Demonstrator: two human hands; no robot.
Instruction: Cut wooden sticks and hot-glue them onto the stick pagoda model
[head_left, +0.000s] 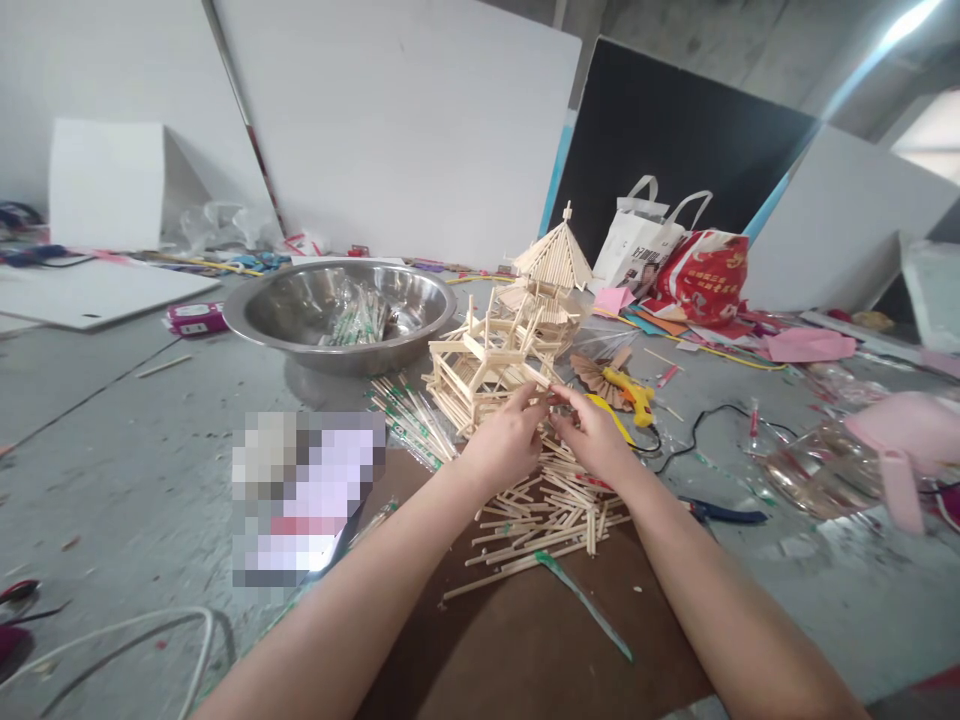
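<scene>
A many-sided open frame of stacked wooden chopsticks (459,385) stands in front of me on a brown board (487,655). At its near right corner my left hand (514,432) has its fingers curled, pinching a wooden stick (534,375). From the other side my right hand (589,425) closes its fingertips at the end of that same stick. Both hands partly hide the frame there. Beneath my wrists spreads a heap of loose chopsticks (559,515). Behind the frame rises a tower with a pointed stick roof (555,258).
Left stands a steel basin (262,335) holding wrapped chopsticks, near a pixelated phone (322,500). On the right lie a yellow glue gun (631,395) with its black cord, blue-handled pliers (727,513) and a pink-lidded clear jug (817,470). Bags (701,280) stand at the back.
</scene>
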